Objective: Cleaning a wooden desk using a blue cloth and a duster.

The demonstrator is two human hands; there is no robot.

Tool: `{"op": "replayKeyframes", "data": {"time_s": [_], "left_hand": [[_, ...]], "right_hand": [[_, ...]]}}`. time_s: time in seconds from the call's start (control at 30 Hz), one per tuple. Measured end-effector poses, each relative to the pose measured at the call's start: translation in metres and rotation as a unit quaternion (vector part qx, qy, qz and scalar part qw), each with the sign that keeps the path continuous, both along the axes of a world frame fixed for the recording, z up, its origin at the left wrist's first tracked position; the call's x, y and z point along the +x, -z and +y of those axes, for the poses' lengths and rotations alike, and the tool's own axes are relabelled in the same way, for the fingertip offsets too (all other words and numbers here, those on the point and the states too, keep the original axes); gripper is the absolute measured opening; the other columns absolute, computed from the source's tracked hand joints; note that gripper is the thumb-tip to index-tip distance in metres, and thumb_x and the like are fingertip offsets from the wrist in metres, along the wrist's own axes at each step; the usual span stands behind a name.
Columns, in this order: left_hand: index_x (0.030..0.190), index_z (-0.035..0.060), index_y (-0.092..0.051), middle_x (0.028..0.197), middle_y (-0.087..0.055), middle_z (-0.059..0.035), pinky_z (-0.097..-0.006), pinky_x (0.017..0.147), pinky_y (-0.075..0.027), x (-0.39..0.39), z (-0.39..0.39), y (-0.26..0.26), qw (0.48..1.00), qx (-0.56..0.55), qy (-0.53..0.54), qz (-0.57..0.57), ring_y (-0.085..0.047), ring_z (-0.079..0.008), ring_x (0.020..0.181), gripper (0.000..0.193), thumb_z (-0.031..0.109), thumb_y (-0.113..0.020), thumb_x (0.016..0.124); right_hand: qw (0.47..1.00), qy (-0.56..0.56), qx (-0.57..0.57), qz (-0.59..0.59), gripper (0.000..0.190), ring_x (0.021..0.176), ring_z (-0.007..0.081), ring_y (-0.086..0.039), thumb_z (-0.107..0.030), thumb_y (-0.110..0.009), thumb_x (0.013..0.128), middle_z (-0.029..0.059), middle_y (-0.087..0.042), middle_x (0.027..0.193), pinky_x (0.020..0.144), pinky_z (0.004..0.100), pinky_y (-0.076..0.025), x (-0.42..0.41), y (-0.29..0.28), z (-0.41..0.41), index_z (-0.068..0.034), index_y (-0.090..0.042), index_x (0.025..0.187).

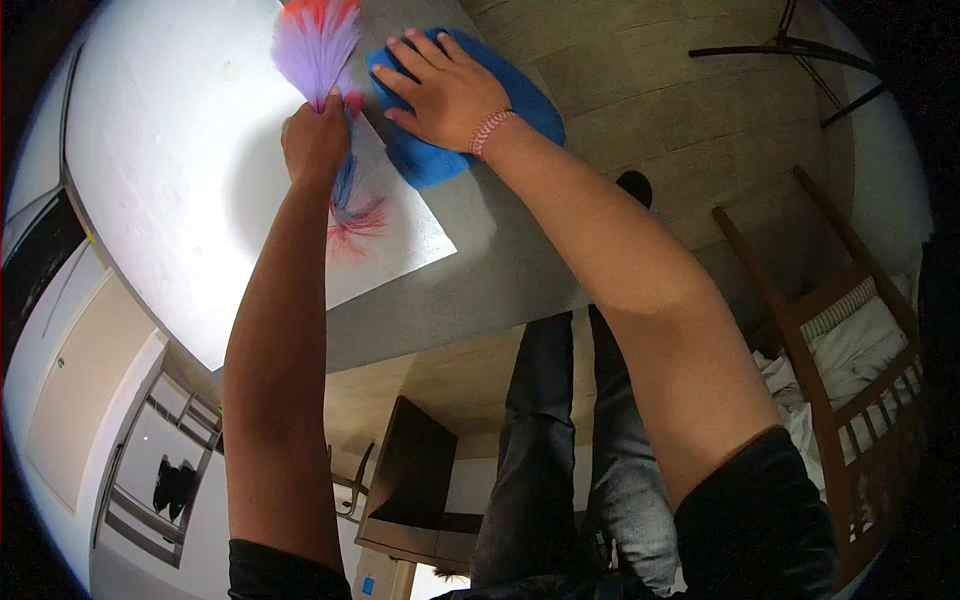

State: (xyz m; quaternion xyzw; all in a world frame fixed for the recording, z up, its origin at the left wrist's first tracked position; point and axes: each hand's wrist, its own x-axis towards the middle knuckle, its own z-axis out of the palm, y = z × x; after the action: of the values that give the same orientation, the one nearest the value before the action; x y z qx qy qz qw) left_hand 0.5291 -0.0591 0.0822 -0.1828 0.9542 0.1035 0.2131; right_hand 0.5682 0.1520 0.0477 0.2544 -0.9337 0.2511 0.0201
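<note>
My left hand (316,142) is closed around the middle of a bundle of soft coloured fibres (315,56), possibly a duster head. Purple fibres with red-orange tips fan out beyond my fist. Blue strands and a splayed red end (356,221) hang out on the near side, over the white sheet. My right hand (450,94) lies palm down with fingers spread on a blue cloth (532,109), touching without gripping it. A woven pink bracelet (491,131) circles my right wrist. The cloth lies on the grey tabletop, right of the bundle.
A brightly lit white sheet (165,150) covers much of the grey table (420,315), whose near edge crosses before my legs. On the right stands a wooden slatted frame (806,360) with pale fabric. Dark metal legs (787,51) stand at the upper right; dark wooden furniture (412,457) is below.
</note>
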Motion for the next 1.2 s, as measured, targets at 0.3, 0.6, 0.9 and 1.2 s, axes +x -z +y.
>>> {"op": "replayKeyframes", "data": {"time_s": [0.3, 0.6, 0.9, 1.2], "left_hand": [[0.146, 0.0158, -0.04, 0.14, -0.052, -0.0194, -0.0605, 0.114, -0.018, -0.014, 0.009, 0.005, 0.998, 0.046, 0.032, 0.015, -0.021, -0.0512, 0.141, 0.086, 0.063, -0.066, 0.079], [0.154, 0.0222, -0.025, 0.144, -0.041, -0.0327, -0.0659, 0.112, -0.016, -0.017, -0.002, 0.021, 0.999, 0.04, -0.013, -0.015, -0.019, -0.0599, 0.139, 0.102, 0.062, -0.073, 0.073], [0.155, 0.0205, -0.022, 0.146, -0.031, -0.0382, -0.0638, 0.113, -0.017, -0.007, -0.011, 0.016, 0.999, 0.029, -0.001, -0.021, -0.018, -0.0635, 0.136, 0.102, 0.06, -0.072, 0.075], [0.156, 0.0225, -0.02, 0.149, -0.015, -0.0411, -0.0616, 0.109, -0.03, -0.01, -0.002, 0.02, 0.997, 0.029, -0.029, -0.063, -0.026, -0.0681, 0.129, 0.1, 0.058, -0.071, 0.078]], "right_hand": [[0.968, -0.216, 0.033, -0.122, 0.063, 0.146, 0.0294, -0.026, -0.042, -0.06, 0.091, 0.0113, -0.034, 0.155, 0.12, 0.0478, -0.019, 0.126, 0.001, 0.053, -0.013, -0.045, 0.145], [0.99, -0.112, 0.081, -0.016, 0.056, 0.14, 0.0331, -0.037, -0.038, -0.064, 0.088, 0.0092, -0.037, 0.154, 0.114, 0.047, -0.032, -0.055, -0.006, 0.018, -0.017, -0.052, 0.139], [0.813, 0.307, -0.229, -0.438, 0.06, 0.123, 0.0407, -0.053, -0.043, -0.051, 0.097, 0.0223, -0.05, 0.139, 0.104, 0.0456, -0.042, 0.052, 0.015, 0.039, -0.007, -0.041, 0.144], [0.754, 0.243, -0.262, -0.551, 0.052, 0.128, 0.0352, -0.051, -0.036, -0.041, 0.1, 0.0231, -0.052, 0.139, 0.107, 0.042, -0.038, 0.008, 0.077, 0.064, 0.0, -0.05, 0.137]]}}
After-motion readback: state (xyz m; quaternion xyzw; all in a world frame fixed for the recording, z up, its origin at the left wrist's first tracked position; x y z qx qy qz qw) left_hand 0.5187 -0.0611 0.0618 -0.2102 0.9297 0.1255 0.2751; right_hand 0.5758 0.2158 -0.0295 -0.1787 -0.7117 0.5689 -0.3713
